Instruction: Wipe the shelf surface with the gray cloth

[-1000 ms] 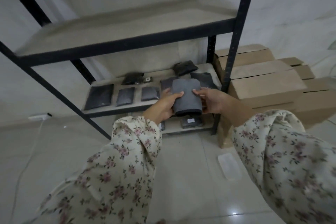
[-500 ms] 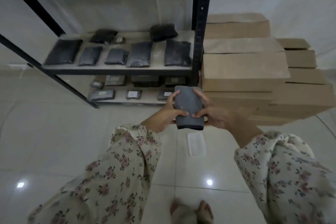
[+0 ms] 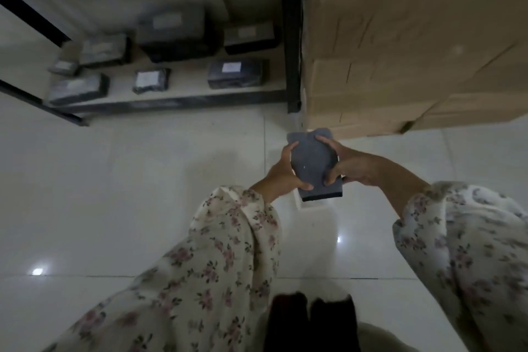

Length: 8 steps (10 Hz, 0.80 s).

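Both hands are wrapped around a folded gray cloth (image 3: 313, 166), held out in front of the body above the pale tiled floor (image 3: 143, 180). The left hand (image 3: 285, 171) grips its left edge with the thumb curled under the lower part, and the right hand (image 3: 347, 164) clasps the right edge, fingers pressed onto the upper face. The cloth is a thick, neat bundle, tilted a little, its dark lower hem showing below the fingers. Floral sleeves (image 3: 228, 251) cover both forearms. Just under the cloth a small pale rectangular thing (image 3: 314, 206) lies on the tiles, mostly hidden. Beyond, up and to the left, the bottom shelf (image 3: 188, 88) of a black-framed rack carries several dark wrapped packets (image 3: 234, 73) with white labels, set apart from each other. A black upright post (image 3: 291, 37) stands at the shelf's right end, and a stack of cardboard boxes (image 3: 400, 37) sits right against it.
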### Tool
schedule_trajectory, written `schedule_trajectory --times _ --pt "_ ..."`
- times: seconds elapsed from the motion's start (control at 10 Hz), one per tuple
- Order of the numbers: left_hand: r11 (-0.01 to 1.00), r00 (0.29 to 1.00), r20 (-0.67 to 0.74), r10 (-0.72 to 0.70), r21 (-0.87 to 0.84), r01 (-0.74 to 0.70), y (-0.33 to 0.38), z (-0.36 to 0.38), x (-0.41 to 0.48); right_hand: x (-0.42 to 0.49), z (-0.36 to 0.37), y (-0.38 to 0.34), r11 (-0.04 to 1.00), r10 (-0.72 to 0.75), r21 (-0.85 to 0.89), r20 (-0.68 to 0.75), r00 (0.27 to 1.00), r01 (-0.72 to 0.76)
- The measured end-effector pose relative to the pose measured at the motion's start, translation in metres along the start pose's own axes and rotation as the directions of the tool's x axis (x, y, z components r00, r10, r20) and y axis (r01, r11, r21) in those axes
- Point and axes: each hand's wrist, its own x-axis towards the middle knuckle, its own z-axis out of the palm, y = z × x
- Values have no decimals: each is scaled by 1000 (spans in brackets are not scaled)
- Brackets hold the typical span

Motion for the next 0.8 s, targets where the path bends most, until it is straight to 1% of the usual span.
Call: schedule_trajectory --times 0.1,0.2,0.3,0.4,0.5,0.6,0.7,0.8 --pt "978 999 -41 11 210 -2 -60 25 54 56 1 55 998 -20 -67 -51 998 17" --pt "900 994 -67 84 433 -47 -101 42 99 105 8 99 992 -49 -123 -120 991 34" --pt "757 980 -69 185 646 -97 -125 53 128 147 14 135 930 -84 -366 -168 982 17" --pt "561 970 -51 237 823 -94 -144 59 146 169 17 153 738 -117 -670 -243 963 -79" --pt "343 947 -36 320 936 -81 -154 66 156 175 26 159 539 -231 -836 -259 938 -98" --pt "252 934 -59 352 967 -34 -153 72 158 178 39 165 338 -411 -922 -324 852 -188" --pt "268 937 -70 342 963 -26 -151 72 154 178 46 164 316 -468 -917 -375 800 -245" --pt "358 943 -93 319 933 -29 -139 70 141 159 50 154 391 -466 -878 -448 763 -277"
